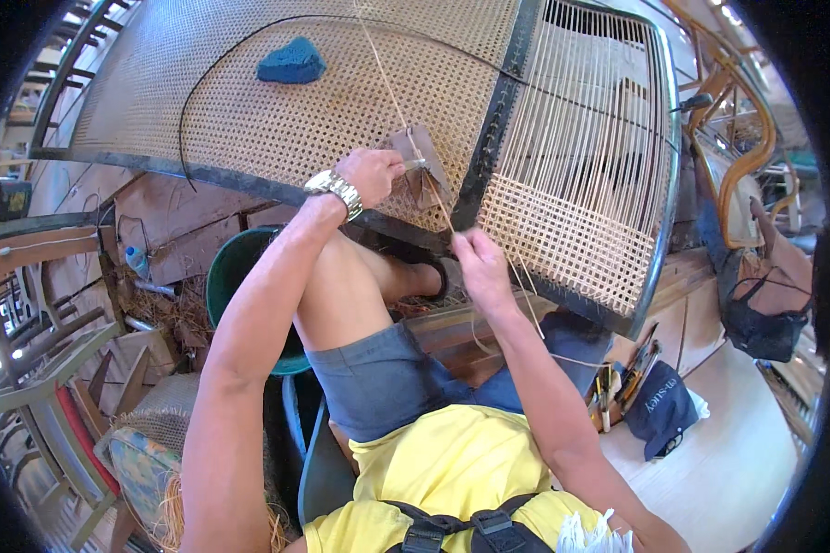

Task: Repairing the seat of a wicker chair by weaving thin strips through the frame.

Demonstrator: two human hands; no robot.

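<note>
My left hand point(371, 175), with a metal watch on its wrist, is closed in a pinch at a small pale piece. Its kind is too small to tell. Beneath the fingers a brown flat pad point(431, 149) lies on the woven cane panel point(249, 129). A long cane strand point(392, 88) comes down from the far edge and crosses the pad. Lower right, my right hand point(478, 263) grips the strand, whose loose end trails over my lap. Beside it is a second panel point(572, 226), woven at the near end, with lengthwise strands only beyond.
A blue sponge point(290, 61) and a thin black cord point(186, 120) lie on the panel. A green bin point(226, 276) stands by my leg. At right are a dark cap point(659, 405), hand tools point(604, 401) and a curved wooden chair frame point(756, 120). More chair frames point(41, 387) crowd the left.
</note>
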